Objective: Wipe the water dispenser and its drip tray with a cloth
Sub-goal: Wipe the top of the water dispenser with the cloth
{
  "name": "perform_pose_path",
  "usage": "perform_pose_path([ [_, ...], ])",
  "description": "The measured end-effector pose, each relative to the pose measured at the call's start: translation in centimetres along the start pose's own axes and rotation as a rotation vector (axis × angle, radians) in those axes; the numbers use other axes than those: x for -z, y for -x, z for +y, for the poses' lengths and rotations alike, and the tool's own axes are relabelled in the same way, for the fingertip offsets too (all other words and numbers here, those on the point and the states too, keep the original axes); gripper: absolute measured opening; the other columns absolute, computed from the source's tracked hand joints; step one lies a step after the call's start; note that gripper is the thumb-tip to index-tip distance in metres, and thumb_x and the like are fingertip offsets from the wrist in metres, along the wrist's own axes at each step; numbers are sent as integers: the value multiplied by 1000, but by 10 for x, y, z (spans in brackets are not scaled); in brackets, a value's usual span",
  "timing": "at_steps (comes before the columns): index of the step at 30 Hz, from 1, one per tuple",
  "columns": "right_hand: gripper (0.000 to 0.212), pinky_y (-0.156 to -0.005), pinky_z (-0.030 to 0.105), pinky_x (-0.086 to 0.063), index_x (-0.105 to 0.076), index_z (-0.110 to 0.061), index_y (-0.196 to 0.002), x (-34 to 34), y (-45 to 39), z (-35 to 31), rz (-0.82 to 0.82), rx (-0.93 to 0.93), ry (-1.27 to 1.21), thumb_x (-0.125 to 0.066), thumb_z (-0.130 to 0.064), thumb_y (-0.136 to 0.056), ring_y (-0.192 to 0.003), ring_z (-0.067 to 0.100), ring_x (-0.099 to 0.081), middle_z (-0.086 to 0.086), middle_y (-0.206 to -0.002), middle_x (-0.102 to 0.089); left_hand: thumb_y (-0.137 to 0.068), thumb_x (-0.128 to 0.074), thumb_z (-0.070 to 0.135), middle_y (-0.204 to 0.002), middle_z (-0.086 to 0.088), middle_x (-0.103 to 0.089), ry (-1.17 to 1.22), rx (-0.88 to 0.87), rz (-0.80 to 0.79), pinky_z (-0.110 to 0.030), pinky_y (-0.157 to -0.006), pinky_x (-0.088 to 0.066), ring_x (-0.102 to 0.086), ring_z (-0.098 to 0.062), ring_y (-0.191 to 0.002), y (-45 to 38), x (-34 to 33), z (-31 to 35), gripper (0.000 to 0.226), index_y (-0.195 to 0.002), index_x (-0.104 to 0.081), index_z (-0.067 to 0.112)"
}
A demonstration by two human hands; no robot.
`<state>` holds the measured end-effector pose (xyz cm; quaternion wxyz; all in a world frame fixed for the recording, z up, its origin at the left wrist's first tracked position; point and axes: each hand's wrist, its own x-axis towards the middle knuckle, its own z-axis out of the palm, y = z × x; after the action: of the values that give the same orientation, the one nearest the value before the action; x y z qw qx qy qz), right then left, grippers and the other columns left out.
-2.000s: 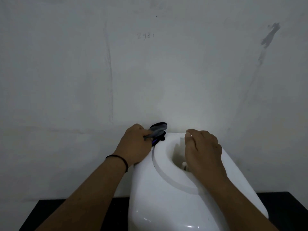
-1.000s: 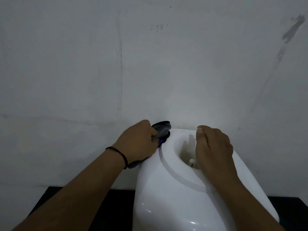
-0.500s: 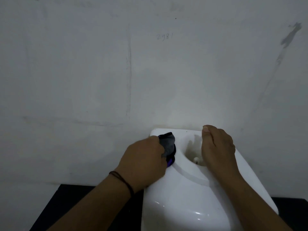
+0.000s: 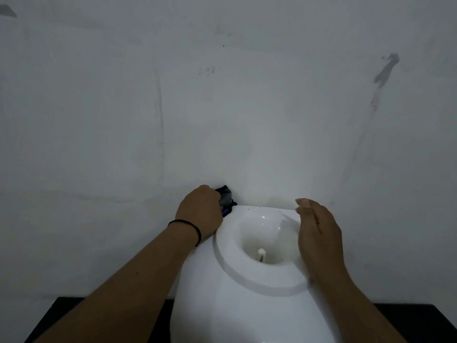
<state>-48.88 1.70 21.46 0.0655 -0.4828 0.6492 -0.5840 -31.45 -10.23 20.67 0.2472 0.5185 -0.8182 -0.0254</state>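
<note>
Dim, flat light on my feed; small glare spots glint on the water dispenser (image 4: 247, 305), its bowl faintly shadowed, the wall (image 4: 99, 120) greyish, everything soft, edges slightly bowed.

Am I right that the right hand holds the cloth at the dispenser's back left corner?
No. The head view shows the left hand gripping the cloth at the dispenser's back left corner; the right hand rests on its top.

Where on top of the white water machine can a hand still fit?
On the white plastic water dispenser, the round bowl-shaped well between both hands is bare except its small white pin. The back-left corner is crowded: the left hand grips the dark cloth. The right hand covers the right rim.
</note>
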Motion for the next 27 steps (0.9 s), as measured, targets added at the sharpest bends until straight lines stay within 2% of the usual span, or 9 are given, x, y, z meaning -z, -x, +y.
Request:
perform_pose_path([
  [2, 31, -82, 19, -29, -61, -20, -97, 0, 0, 2, -2, -65, -110, -36, -36, -88, -94, 10, -49, -7, -94, -58, -90, -45, 10, -68, 6, -35, 3, -26, -48, -22, -62, -29, -44, -15, -75, -7, -2, 6, 35, -57, -36, 14],
  [6, 30, -93, 24, -34, -63, -18, -109, 6, -4, 8, 35, -231, -293, -36, -25, -98, -107, 11, -51, -4, -108, -60, -88, -47, 8, -65, 5, -37, 29, 24, -214, -22, -58, -29, -44, -16, -72, -20, 5, 17, 36, -55, -38, 17],
  [9, 30, -94, 25, -35, -63, -19, -109, 9, -6, 10, 25, -300, -364, -36, -26, -97, -108, 11, -52, -4, -108, -60, -84, -49, 9, -75, -4, -57, -43, 80, -286, -23, -62, -41, -52, -17, -73, -23, 15, 17, 17, -74, -62, 5],
  [11, 30, -94, 24, -34, -63, -19, -109, 10, -8, 11, 8, -307, -378, -36, -25, -97, -107, 11, -51, -4, -109, -60, -83, -50, 10, -83, -8, -65, -70, 120, -287, -30, -71, -48, -58, -22, -79, -23, 16, 17, 19, -87, -67, 2],
  [14, 30, -98, 26, -34, -62, -19, -111, 9, -9, 12, -13, -299, -376, -36, -25, -98, -109, 11, -51, -4, -113, -60, -86, -49, 12, -71, -3, -57, -35, 123, -243, -24, -64, -43, -52, -17, -72, -25, 10, 28, 20, -82, -66, 1],
  [16, 30, -95, 23, -32, -62, -18, -111, 9, -10, 13, -20, -282, -375, -36, -24, -98, -110, 10, -49, -5, -113, -59, -89, -49, 14, -71, -3, -57, 40, 125, -236, -21, -62, -39, -51, -16, -70, -26, 6, 35, 23, -86, -67, 1],
  [19, 30, -88, 18, -28, -62, -18, -111, 9, -11, 14, -27, -259, -386, -36, -21, -97, -103, 6, -48, -6, -109, -59, -91, -48, 19, -92, -7, -68, 81, 155, -243, -23, -73, -44, -59, -21, -86, -21, 10, 37, 26, -97, -70, 7],
  [24, 28, -82, 18, -31, -63, -17, -102, 7, -11, 17, -25, -215, -374, -35, -20, -97, -97, 9, -51, -8, -96, -60, -88, -53, 19, -102, -8, -67, -3, 290, -223, -20, -68, -46, -60, -20, -89, -6, 32, 5, 23, -100, -68, 7],
  [27, 26, -73, 13, -34, -58, -24, -86, 6, -11, 15, -30, -181, -353, -36, -20, -98, -89, 10, -51, -15, -86, -55, -88, -56, 19, -77, -9, -65, 38, 296, -128, -10, -54, -37, -56, -15, -69, -3, 23, 0, 23, -82, -68, 1],
])
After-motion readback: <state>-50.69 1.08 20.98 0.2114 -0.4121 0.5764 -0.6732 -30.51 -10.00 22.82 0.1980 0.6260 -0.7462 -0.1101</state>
